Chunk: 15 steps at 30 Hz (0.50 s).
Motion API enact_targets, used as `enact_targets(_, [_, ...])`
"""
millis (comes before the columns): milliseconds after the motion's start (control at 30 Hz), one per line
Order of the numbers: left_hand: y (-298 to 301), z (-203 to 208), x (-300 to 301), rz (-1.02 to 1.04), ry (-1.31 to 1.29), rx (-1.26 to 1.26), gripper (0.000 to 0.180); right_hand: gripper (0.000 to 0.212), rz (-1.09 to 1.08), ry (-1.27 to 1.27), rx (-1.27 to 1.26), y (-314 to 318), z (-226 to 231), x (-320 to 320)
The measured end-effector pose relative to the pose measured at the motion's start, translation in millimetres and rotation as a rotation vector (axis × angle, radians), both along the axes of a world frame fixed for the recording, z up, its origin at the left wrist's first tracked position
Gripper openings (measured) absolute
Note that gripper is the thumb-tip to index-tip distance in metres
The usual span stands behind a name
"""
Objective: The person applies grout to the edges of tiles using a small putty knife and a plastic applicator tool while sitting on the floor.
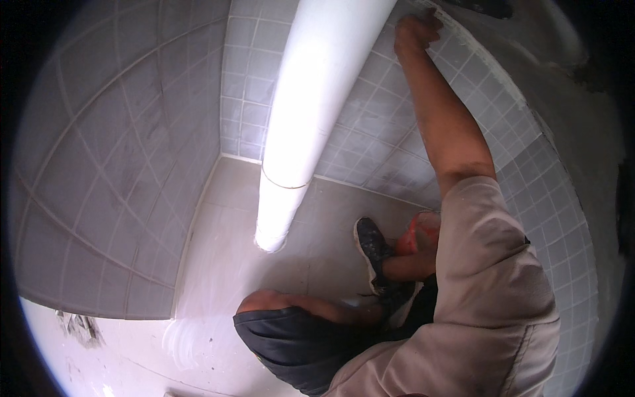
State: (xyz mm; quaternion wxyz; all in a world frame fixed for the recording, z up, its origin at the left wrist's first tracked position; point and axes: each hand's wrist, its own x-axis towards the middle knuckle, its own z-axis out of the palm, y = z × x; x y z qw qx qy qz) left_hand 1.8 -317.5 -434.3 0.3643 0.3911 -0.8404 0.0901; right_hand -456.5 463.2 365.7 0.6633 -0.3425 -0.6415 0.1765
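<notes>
My right arm stretches up and away along the grey tiled wall [367, 126]. At its end my right hand [418, 32] is closed, its fingers curled against the tiles close to their rough upper edge. What the fingers hold, if anything, is too small to make out. Left of that hand a thick white pipe [324, 73] runs down to the floor. My left hand is out of view.
A second tiled wall [126, 152] stands at the left. By my dark shoe [372, 245] is a red container [418, 230], partly hidden by my sleeve and leg. My bent knee [264, 301] is over the pale floor [225, 225]. Debris [81, 327] lies at lower left.
</notes>
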Motion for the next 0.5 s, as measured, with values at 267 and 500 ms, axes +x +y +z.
enact_targets(267, [-62.4, -18.1, 46.5, 0.055, -0.020, -0.074, 0.044, 0.048, -0.099, 0.014, -0.100, -116.1, -52.4, -29.7])
enact_targets(500, [-47.7, 4.0, 43.6, 0.052, -0.023, -0.069, 0.043, 0.057, -0.156, -0.165, -0.112, -44.0, -57.8, 11.9])
